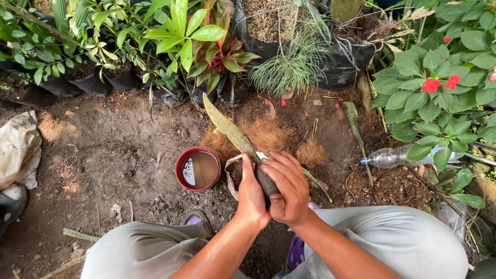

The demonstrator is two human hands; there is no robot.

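Both my hands wrap a small dark soil-filled root ball (267, 184) low in the middle of the view. My left hand (251, 195) presses its left side, my right hand (287, 187) cups its right side and top. A long, dull green leaf (229, 129) rises from the ball and leans up to the left. A pale plastic wrap (231, 175) hangs open around the ball's left side. Brown coconut fibre (266, 135) lies on the dirt just behind my hands.
A red round tub (198, 168) of brown water stands left of my hands. Potted plants in black bags (336, 59) line the back. A clear plastic bottle (386, 157) lies at right under a red-flowered plant (431, 85). A pale sack (19, 149) sits far left.
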